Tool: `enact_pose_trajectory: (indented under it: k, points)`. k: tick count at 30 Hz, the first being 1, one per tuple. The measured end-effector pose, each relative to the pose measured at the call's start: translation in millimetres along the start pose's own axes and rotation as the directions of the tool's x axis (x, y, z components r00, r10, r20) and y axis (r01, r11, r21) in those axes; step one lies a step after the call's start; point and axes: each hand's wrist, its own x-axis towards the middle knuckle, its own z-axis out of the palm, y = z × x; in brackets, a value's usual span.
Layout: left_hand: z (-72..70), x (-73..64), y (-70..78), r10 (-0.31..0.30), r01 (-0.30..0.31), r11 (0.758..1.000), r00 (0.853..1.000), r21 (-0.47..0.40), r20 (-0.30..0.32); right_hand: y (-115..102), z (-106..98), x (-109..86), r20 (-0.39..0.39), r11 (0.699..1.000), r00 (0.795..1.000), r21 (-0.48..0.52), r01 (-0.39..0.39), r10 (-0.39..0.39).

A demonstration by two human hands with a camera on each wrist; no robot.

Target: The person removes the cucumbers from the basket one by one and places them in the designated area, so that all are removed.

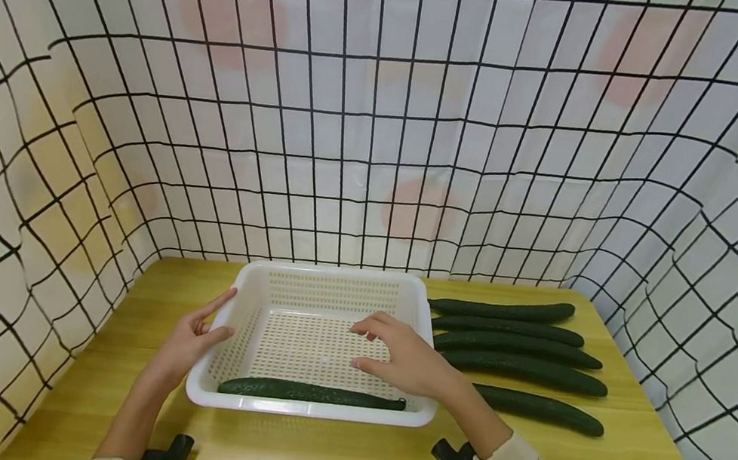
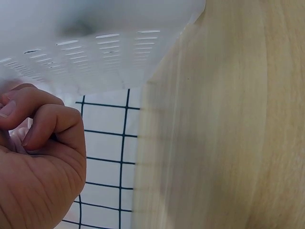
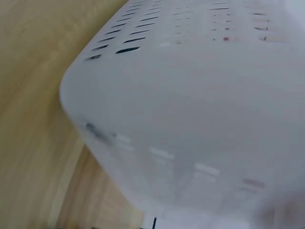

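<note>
A white plastic basket (image 1: 307, 409) with a slotted floor stands on the wooden table. One dark green cucumber (image 1: 312, 393) lies along its near side, stem end to the right. At the left rim is my left hand (image 1: 184, 342), thumb and index finger on the edge; in the left wrist view its other fingers curl beside the basket's outer wall. My right hand (image 1: 405, 357) reaches over the right rim, fingers loosely bent and nothing between them. Seen from the right wrist, the basket's outer wall (image 3: 190, 105) fills most of the view and hides most of that hand.
Several cucumbers (image 1: 524, 367) lie in a rough row on the table (image 1: 651, 452) to the right of the basket, their left ends close to or behind it. A black wire grid (image 1: 371, 116) backed by pale sheeting encloses the table's back and sides.
</note>
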Motion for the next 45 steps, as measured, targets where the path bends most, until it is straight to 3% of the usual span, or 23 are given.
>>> enact_pose_trajectory:
  k: [7,15,21,27,36,39,45]
  points:
    - [-2.4,-2.9,-0.4,-0.003,0.003,1.000,1.000,0.000,-0.020,-11,12,18.4,0.096,0.998,0.995,-0.056,-0.004,0.009]
    - [-0.6,-1.2,-0.3,0.002,-0.002,1.000,1.000,-0.012,-0.010,-15,28,25.7,0.204,0.992,0.977,-0.124,-0.033,0.058]
    - [0.2,-0.1,-1.0,0.007,-0.007,1.000,1.000,-0.018,-0.008,-16,35,23.9,0.290,0.973,0.950,-0.227,-0.051,0.117]
    - [0.8,-0.1,-0.8,-0.007,0.007,1.000,1.000,-0.017,-0.010,-15,41,23.3,0.361,0.951,0.928,-0.309,0.027,0.091]
    - [2.1,0.0,-0.1,0.002,-0.002,1.000,1.000,-0.023,-0.008,-14,44,25.1,0.471,0.944,0.879,-0.318,0.089,0.076]
    - [1.8,-0.2,-0.1,0.004,-0.004,1.000,1.000,-0.029,-0.008,-14,43,25.3,0.469,0.942,0.880,-0.321,0.097,0.069]
    - [2.2,-1.4,1.0,-0.003,0.003,1.000,1.000,-0.023,-0.020,-14,37,20.7,0.418,0.957,0.906,-0.281,0.063,0.063]
